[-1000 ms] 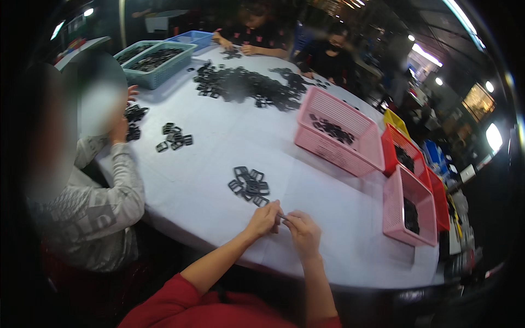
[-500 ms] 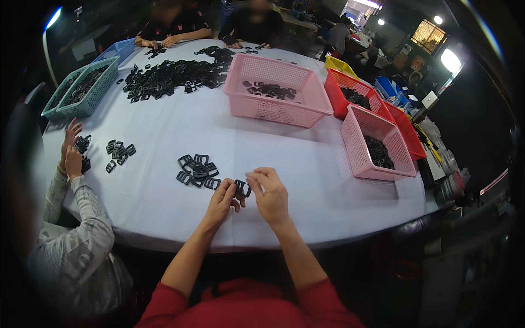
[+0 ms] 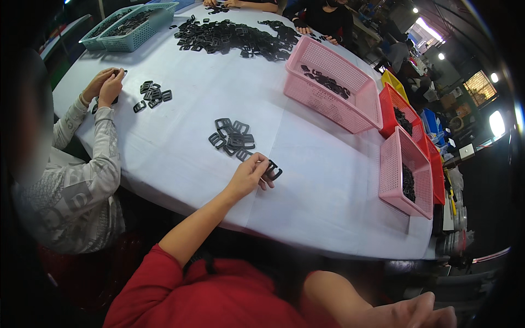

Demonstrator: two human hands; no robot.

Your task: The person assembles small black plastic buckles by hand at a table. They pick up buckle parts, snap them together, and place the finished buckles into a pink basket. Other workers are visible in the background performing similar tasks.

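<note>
My left hand (image 3: 252, 176) is closed on a black plastic strap buckle (image 3: 273, 170) and holds it just above the white table. Beside it, up and to the left, lies a small heap of similar black buckles (image 3: 234, 140). My right hand (image 3: 418, 314) is away from the table, low at the right by my body. Its fingers look bent, but the lower edge of the picture cuts them off, so whether they hold anything is hidden.
A large pink basket (image 3: 333, 112) stands beyond, with a smaller pink basket (image 3: 389, 169) and a red basket (image 3: 418, 123) at right. A big buckle pile (image 3: 235, 38) lies far off. Left, a co-worker's hands (image 3: 106, 85) work near another heap (image 3: 154, 94); green baskets (image 3: 134, 41) stand behind.
My right hand has left the buckle and swung down to the lower right. My left hand keeps hold of the buckle. The whole view has turned and tilted.
</note>
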